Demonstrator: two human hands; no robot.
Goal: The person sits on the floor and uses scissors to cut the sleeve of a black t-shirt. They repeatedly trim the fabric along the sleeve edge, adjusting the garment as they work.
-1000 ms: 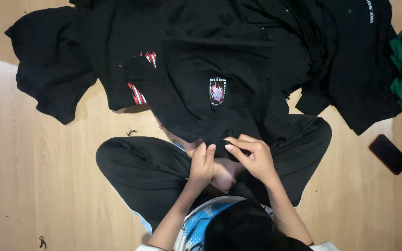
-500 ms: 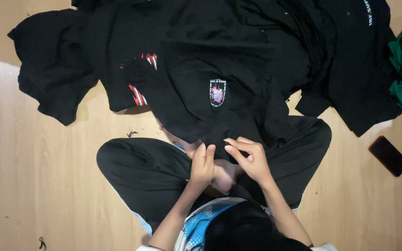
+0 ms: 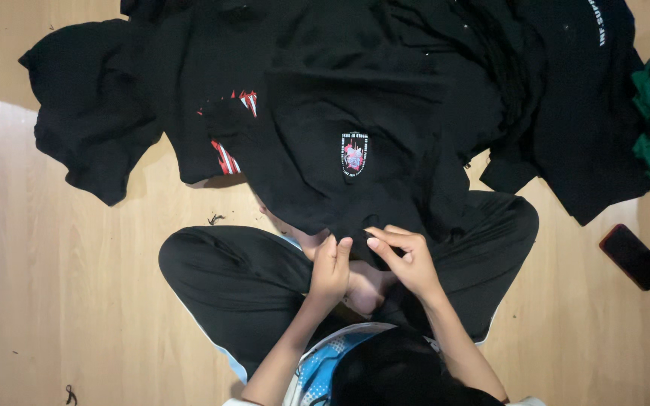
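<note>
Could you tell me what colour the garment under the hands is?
Black, with a small red-and-white crest: the garment, clearest in the head view.

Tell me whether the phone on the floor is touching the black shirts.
Apart. The head view shows the dark phone lying alone on the wooden floor, with a strip of bare floor between it and the nearest edge of the black shirts.
</note>
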